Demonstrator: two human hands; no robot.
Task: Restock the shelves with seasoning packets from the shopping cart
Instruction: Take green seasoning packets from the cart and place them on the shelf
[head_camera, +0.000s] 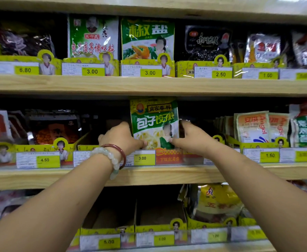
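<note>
A green and white seasoning packet (pixel 153 119) stands upright in a yellow display box on the middle shelf (pixel 149 174), above a 3.00 price tag (pixel 143 158). My left hand (pixel 121 136), with two bracelets on its wrist, grips the packet's lower left edge, thumb on its front. My right hand (pixel 189 137) grips the lower right edge the same way. The fingers of both hands go behind the packet and are hidden. No shopping cart is in view.
The top shelf (pixel 149 84) holds rows of packets in yellow boxes with price tags. Orange packets (pixel 252 126) stand right of my hands and dark ones (pixel 56 128) to the left. Two boxes on the bottom shelf (pixel 134 215) look bare; yellow packets (pixel 216 202) sit beside them.
</note>
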